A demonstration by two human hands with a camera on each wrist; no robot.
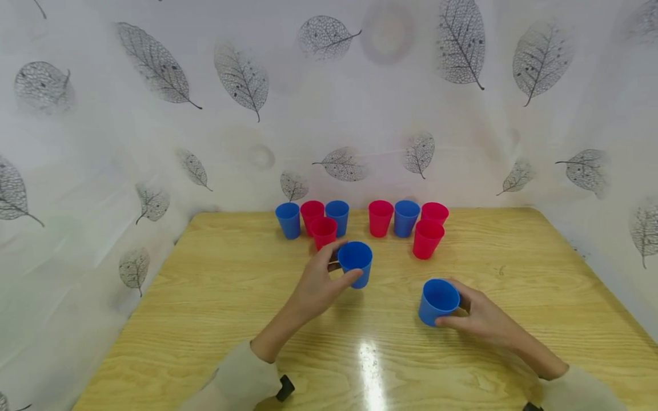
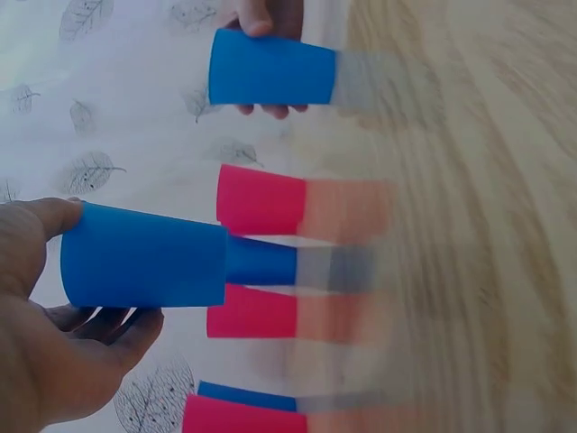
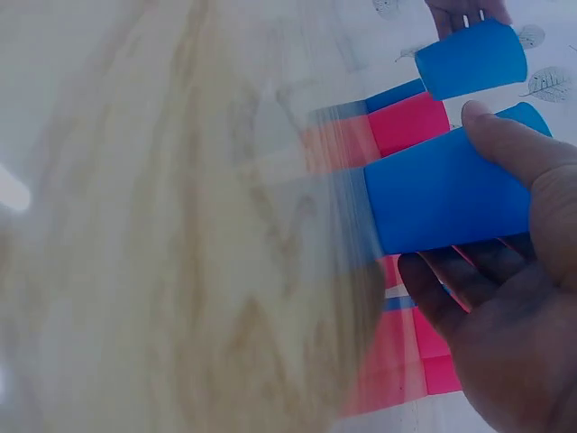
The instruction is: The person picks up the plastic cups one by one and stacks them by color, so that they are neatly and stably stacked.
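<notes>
Near the middle of the table, my left hand grips a blue cup between thumb and fingers, its mouth facing up. In the left wrist view this blue cup appears raised off the wood. Farther right and closer to me, my right hand holds another blue cup, also mouth up and slightly tilted. The right wrist view shows that blue cup with the thumb on one side and fingers on the other. Whether its base touches the table I cannot tell.
Behind, a left group has blue cups and red cups. A right group holds a blue cup and several red cups. The wooden table meets a leaf-patterned sheet at its back and sides.
</notes>
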